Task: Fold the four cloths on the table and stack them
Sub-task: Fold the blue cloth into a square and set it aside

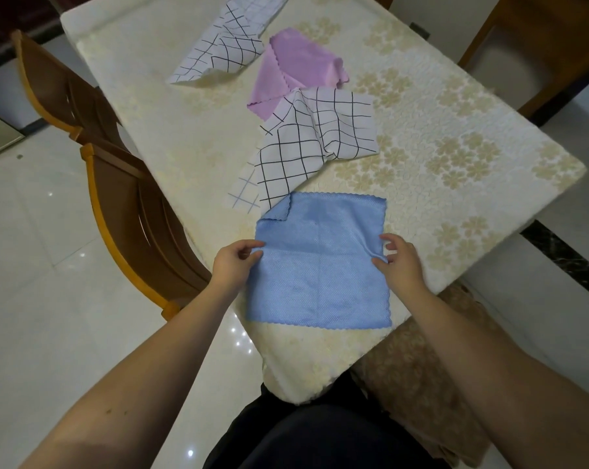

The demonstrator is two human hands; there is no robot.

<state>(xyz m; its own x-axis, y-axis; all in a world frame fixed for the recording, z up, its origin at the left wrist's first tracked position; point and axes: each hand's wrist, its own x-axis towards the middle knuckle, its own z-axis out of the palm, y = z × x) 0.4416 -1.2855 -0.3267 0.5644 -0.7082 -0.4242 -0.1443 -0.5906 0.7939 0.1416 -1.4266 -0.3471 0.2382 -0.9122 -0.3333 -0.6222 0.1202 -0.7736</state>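
Both hands (234, 262) (396, 262) pinch the blue cloth's (320, 265) side edges.

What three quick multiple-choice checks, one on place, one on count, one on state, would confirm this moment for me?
1. Where does the blue cloth lie?
A. nearest the person
B. at the table's far end
C. on a chair

2. How many checked cloths are on the table?
A. one
B. two
C. three

3. What state is the blue cloth in?
A. folded small
B. spread nearly flat
C. rolled up

Answers: 1 A, it lies at the near edge between the left hand and right hand. 2 B, one near checked cloth, one far checked cloth. 3 B, only one far corner is turned over.
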